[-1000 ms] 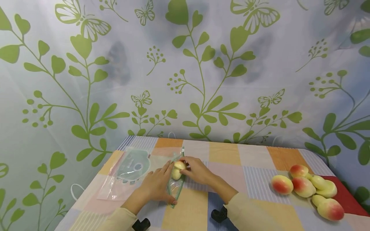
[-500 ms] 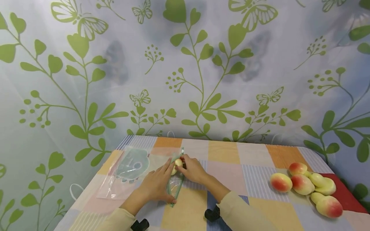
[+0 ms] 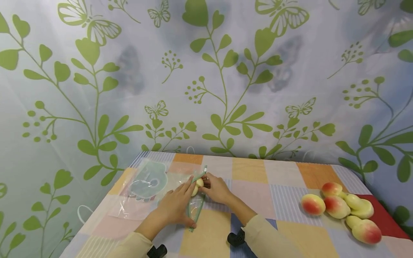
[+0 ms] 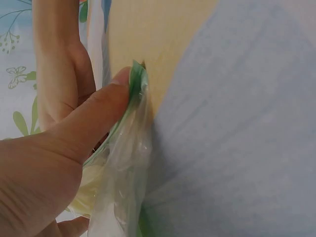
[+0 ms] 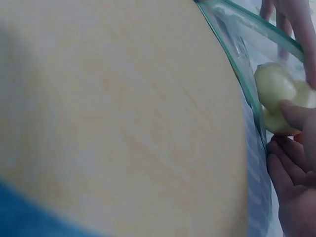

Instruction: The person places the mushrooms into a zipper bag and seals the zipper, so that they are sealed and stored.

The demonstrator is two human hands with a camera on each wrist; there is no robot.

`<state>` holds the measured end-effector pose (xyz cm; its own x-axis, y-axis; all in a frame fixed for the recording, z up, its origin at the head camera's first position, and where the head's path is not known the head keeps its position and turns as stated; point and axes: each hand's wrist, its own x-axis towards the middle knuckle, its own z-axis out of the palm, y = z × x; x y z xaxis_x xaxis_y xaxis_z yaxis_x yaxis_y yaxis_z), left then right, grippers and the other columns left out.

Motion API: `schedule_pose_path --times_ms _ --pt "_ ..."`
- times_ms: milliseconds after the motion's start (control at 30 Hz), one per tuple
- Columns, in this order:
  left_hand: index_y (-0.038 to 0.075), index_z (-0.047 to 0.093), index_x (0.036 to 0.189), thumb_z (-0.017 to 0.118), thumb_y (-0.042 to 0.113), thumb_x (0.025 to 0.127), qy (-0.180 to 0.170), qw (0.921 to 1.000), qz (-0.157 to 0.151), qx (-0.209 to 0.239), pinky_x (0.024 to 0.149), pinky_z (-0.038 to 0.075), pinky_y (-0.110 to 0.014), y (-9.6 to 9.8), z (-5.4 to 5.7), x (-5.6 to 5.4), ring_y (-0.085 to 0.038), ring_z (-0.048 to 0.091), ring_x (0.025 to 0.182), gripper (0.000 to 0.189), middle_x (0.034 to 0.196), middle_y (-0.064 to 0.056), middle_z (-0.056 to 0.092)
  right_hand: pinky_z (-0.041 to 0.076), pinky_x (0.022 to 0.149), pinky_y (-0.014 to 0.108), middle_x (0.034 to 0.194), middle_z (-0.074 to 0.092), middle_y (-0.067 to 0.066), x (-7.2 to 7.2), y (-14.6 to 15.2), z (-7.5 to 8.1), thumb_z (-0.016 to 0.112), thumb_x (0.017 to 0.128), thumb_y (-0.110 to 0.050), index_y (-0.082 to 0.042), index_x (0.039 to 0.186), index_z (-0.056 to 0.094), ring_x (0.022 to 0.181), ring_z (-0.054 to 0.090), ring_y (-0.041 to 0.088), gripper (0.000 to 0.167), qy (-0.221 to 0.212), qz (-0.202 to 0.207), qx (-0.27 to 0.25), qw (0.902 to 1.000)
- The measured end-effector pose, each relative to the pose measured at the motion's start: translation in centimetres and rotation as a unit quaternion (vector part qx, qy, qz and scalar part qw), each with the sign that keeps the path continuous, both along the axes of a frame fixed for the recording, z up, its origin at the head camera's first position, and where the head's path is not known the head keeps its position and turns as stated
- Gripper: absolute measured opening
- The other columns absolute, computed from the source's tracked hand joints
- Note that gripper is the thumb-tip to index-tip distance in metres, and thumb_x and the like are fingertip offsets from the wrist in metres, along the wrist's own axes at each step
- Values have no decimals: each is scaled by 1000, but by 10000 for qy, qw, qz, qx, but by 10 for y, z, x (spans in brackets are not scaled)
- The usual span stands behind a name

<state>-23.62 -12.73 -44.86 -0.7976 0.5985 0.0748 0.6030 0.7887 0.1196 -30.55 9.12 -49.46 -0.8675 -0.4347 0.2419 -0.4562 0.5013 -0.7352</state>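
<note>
A clear zip bag (image 3: 146,181) with a teal cartoon print lies on the cloth, its green-edged mouth spread apart. My left hand (image 3: 174,204) lies over the mouth, fingers fairly straight and thumb stretched along it. In the left wrist view, the thumb (image 4: 101,106) presses on the green zip edge (image 4: 138,81). My right hand (image 3: 219,190) holds a pale yellow gourd (image 3: 198,184) at the mouth. In the right wrist view, my thumb rests on the gourd (image 5: 276,86), curled fingers lie below it, and a bit of red shows underneath. The hands partly hide the gourd.
Several red-and-yellow gourds (image 3: 337,207) lie in a group on the right of the table. A patchwork cloth (image 3: 248,175) covers the table. Behind it hangs a leaf-printed curtain (image 3: 180,89). A white loop (image 3: 84,213) sticks out at the left edge.
My right hand has shifted slightly left with the gourd, which sits deeper in the bag's mouth. The upper zip edge now slants, and the bag has wrinkled. My left hand stays in place.
</note>
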Motion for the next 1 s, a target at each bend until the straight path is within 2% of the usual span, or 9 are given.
schedule_pose_path --times_ms 67,167,267,400,567,800,1000 --pt "1 21 163 90 70 60 -12 10000 0 38 97 46 -69 -1 0 1 -43 38 145 142 171 -18 13 59 87 37 119 72 21 1 -1 0 76 96 -26 0 120 59 110 71 33 40 77 -149 10 9999" --pt "-1 21 163 88 71 60 56 10000 -43 62 98 46 -69 -2 0 2 -44 35 146 143 170 -20 13 60 80 33 105 76 11 2 -4 1 77 95 -29 -5 107 61 97 74 25 31 171 -348 73 9992" --pt "0 21 163 86 73 59 247 9997 -86 -14 99 46 -67 -2 0 0 -43 30 149 143 170 -19 13 60 78 32 100 76 4 2 -5 1 76 95 -28 -8 102 65 92 74 21 24 281 -405 112 9987" --pt "1 24 163 85 74 59 386 9991 -153 -52 99 47 -65 -2 -1 -2 -43 27 150 141 170 -20 14 60 85 37 107 77 5 2 -6 1 74 97 -25 -8 107 71 99 74 25 20 435 -340 263 9981" --pt "0 26 162 88 71 58 312 9993 -184 75 100 46 -66 -2 -3 0 -45 26 150 141 169 -21 16 60 85 39 104 77 4 3 -7 1 72 99 -27 -6 110 75 96 74 24 25 535 -227 454 9973" --pt "0 25 162 86 72 59 324 9993 -184 -7 103 46 -63 -2 -5 0 -43 24 151 140 170 -20 14 60 84 37 109 77 5 2 -9 -1 68 101 -34 -7 118 77 97 74 22 33 544 -428 646 9955" --pt "0 25 162 85 74 59 376 9991 -176 -72 103 46 -61 -2 -5 0 -43 24 151 141 169 -21 16 58 74 35 100 76 5 2 -9 4 68 101 -13 -7 122 75 84 70 19 23 553 -315 883 9941"
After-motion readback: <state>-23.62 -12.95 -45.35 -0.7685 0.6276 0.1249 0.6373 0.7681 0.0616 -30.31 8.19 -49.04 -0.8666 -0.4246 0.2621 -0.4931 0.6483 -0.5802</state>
